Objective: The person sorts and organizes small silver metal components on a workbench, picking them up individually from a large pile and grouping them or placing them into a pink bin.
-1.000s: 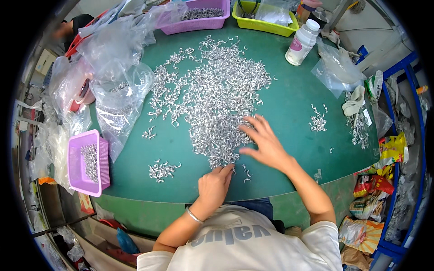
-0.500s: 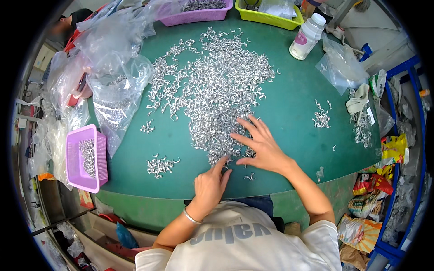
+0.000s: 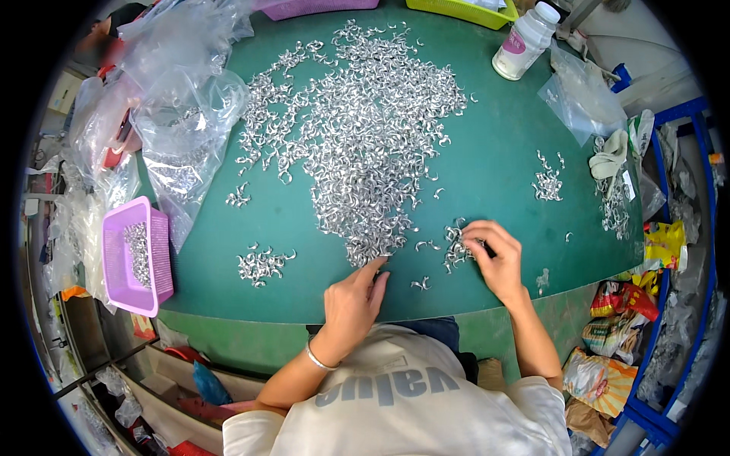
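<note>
A broad heap of small, shiny, curved metal pieces (image 3: 372, 137) covers the middle of the green table. At the heap's near tip is my left hand (image 3: 350, 304), index finger stretched to the pieces and thumb apart from it; the other fingers are curled. To the right, my right hand (image 3: 500, 262) has bent fingers and thumb closing at the edge of a small cluster of the metal pieces (image 3: 455, 247). A few loose pieces (image 3: 420, 283) lie between the hands.
Small groups of pieces lie at left (image 3: 262, 264) and right (image 3: 547, 182). A purple basket (image 3: 160, 262) holding more pieces stands at the left edge near plastic bags (image 3: 182, 152). A white bottle (image 3: 525, 42) stands far right; a glove (image 3: 608, 156) lies at the right edge.
My right hand has moved right from the heap, its spread fingers now bent, and a small cluster sits apart there. My left hand stays at the near tip. The view has shifted slightly.
</note>
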Available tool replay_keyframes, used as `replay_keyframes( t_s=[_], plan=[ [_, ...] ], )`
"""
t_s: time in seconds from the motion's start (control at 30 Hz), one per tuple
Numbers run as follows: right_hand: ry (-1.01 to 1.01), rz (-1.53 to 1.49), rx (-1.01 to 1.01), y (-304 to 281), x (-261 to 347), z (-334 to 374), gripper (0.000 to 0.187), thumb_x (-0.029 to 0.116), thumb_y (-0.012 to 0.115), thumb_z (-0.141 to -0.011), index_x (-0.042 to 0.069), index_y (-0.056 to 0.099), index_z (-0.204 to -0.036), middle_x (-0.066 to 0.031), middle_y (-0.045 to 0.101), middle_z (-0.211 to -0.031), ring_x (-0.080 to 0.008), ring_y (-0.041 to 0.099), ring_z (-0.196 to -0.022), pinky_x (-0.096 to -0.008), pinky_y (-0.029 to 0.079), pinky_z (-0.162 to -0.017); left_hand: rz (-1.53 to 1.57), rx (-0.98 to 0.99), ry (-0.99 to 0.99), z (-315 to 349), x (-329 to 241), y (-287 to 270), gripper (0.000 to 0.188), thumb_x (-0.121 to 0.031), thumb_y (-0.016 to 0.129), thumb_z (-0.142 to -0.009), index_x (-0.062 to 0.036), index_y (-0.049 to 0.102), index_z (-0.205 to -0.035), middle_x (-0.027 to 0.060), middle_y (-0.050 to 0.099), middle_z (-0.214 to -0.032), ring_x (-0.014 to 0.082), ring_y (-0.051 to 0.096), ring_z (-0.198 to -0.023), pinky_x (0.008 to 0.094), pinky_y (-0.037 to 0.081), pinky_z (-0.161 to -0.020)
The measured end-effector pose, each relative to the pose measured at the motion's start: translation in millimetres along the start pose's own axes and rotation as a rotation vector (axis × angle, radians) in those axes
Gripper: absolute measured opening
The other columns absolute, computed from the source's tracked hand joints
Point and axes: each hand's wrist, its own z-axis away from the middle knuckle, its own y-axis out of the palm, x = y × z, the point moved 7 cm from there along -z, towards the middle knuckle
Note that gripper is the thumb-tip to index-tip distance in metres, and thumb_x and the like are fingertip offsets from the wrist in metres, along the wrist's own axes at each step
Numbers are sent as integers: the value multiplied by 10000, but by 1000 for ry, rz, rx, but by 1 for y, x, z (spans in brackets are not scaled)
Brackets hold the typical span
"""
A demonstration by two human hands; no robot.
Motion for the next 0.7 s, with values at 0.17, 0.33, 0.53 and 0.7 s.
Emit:
replay_keyframes(
  t_s=[0.17,0.33,0.53,0.7],
  plan=[
    [223,-335,-246,-9,-20,6,62,-50,623,-741,-18,599,-788,-83,602,-843,-125,546,-778,-235,427,-721,88,55,103,4,-11,12,215,-90,637,-770,-61,604,-981,114,584,-633,270,541,-488,341,419,-445],
    [31,29,-194,-11,10,1,67,-42,630,-734,-15,602,-789,-74,603,-828,-132,528,-732,-237,423,-692,141,85,121,6,-14,21,224,-69,669,-748,-49,630,-968,85,510,-550,163,437,-418,273,366,-417],
    [147,-419,3,20,31,29,93,-71,630,-695,-10,610,-762,-69,609,-755,-158,538,-693,-269,428,-648,661,359,-185,8,-9,34,183,-86,657,-778,-20,636,-947,3,535,-587,49,405,-480,220,346,-444],
    [-85,-310,124,31,62,39,116,-40,682,-654,1,622,-745,-87,611,-775,-198,545,-697,-287,435,-642,1028,599,-522,18,-12,45,155,-84,625,-812,14,641,-931,-43,559,-665,17,401,-529,187,314,-453]
  ],
)
